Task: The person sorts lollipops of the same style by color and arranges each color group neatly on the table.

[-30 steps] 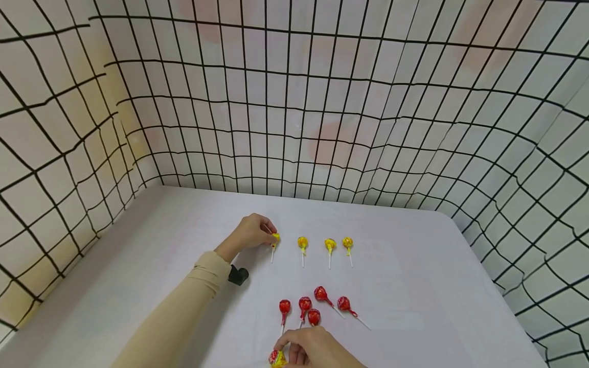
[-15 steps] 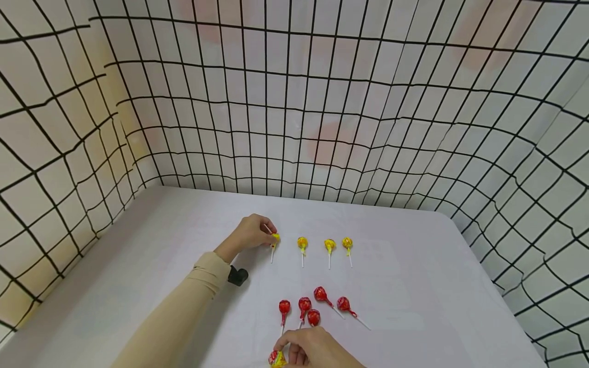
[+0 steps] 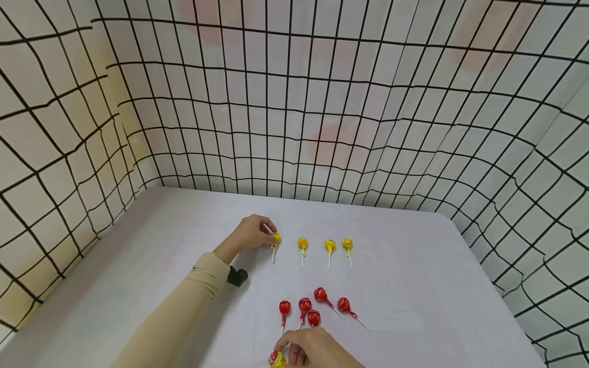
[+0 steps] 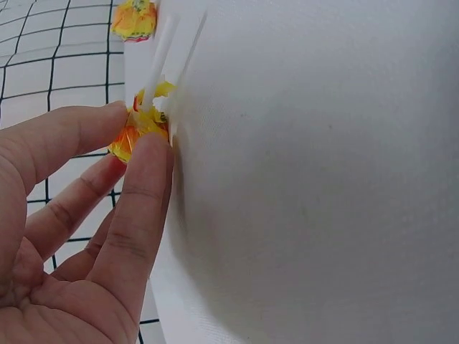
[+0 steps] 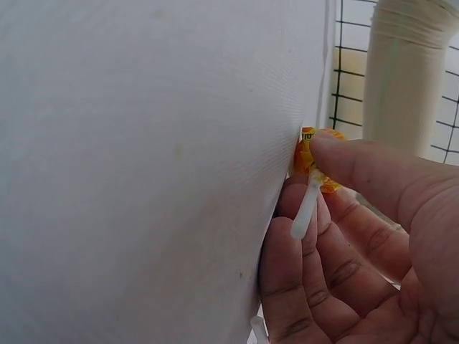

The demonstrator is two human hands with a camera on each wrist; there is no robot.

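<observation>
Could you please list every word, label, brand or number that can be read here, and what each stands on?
No text can be read with certainty.
Yellow lollipop in the right hand: dark printed marks, too small and blurred to read.
Yellow lollipop in the left hand: no legible lettering.
Other yellow lollipops and red lollipops: any print too small to read.

We've got soft, pretty even light on the table (image 3: 414, 271) in the head view, and the grid (image 3: 289, 34) bows at left and right. Wrist views look dimmer and greyer; the left hand (image 4: 115, 258) throws a blurry shadow (image 4: 190, 222).
</observation>
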